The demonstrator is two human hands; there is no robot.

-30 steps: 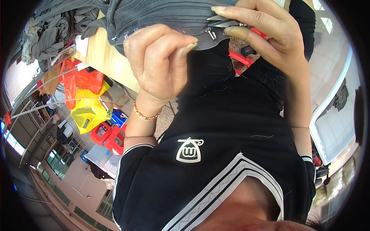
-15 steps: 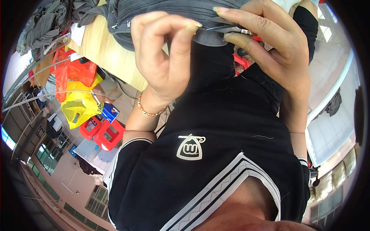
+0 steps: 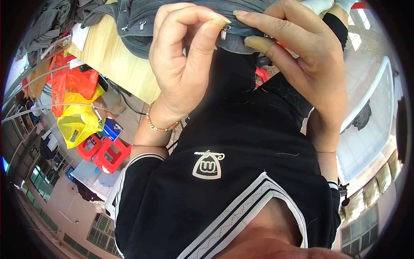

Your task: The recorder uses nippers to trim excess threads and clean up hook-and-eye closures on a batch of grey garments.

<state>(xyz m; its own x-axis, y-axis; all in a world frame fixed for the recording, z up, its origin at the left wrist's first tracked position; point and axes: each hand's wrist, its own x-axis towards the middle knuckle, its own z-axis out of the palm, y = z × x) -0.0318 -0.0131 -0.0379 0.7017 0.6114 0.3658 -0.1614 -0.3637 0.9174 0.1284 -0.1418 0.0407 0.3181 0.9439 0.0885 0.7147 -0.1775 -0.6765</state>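
My left hand is raised over the grey garment, thumb and index finger pinched together. At their tips hangs a small silvery metal fastener; a thread there is too fine to make out. Facing it, my right hand is closed around small scissors. Their dark blades lie between my spread index finger and thumb, pointing toward the fastener; the handles are mostly hidden in the palm. Beneath both hands lies the ribbed grey garment. Two more metal fasteners show on it to the left.
A pale wooden tabletop extends at the left under the garment, with more grey cloth beyond. Red and yellow plastic bags and red stools stand lower left. A white curved-edged tub or table is at the right, dark cloth on it.
The scissors' blades have drawn back to the right from the left fingertips, and both hands have come slightly nearer each other. The metal fastener now shows at my left fingertips.
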